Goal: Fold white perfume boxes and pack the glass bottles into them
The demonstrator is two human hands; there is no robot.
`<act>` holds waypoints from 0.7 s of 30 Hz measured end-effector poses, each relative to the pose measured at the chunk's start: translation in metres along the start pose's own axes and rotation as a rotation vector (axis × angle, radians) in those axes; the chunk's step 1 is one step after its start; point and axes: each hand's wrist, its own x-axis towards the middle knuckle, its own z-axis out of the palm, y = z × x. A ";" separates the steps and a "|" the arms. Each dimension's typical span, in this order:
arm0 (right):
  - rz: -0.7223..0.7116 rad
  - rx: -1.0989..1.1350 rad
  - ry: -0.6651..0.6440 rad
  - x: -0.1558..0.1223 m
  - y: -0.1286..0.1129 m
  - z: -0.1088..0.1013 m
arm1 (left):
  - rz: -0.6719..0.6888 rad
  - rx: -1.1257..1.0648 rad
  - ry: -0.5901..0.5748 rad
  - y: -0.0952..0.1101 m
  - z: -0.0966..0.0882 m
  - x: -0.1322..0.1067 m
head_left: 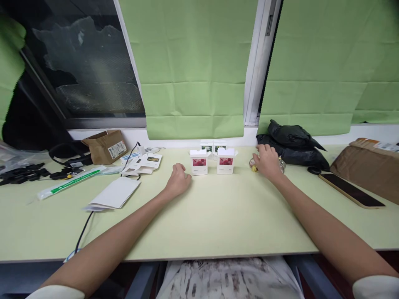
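Two small white boxes with red pictures stand open on the pale green table [218, 216]: the left box [199, 162] and the right box [226, 161]. Behind them stand two more white boxes [213, 148] with green pictures. My left hand [179, 179] rests on the table in a loose fist just left of the left box, with nothing visible in it. My right hand [266, 162] lies to the right of the boxes, its fingers curled over a small clear object with a yellow part [254, 167] that I cannot make out.
Flat unfolded box blanks [143, 162] and white folded card [114, 194] lie at the left, with a cable [84, 226], a brown carton [106, 146] and headphones [67, 155]. A black bag [291, 143], a phone [350, 190] and a brown parcel [368, 166] sit at the right.
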 end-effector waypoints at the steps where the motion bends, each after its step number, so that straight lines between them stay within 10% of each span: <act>1: 0.028 -0.058 -0.017 -0.001 0.004 0.002 | 0.006 0.023 -0.021 0.001 -0.002 -0.002; 21: 0.017 -0.170 -0.108 -0.006 0.013 0.008 | 0.085 0.140 -0.131 0.004 -0.009 -0.006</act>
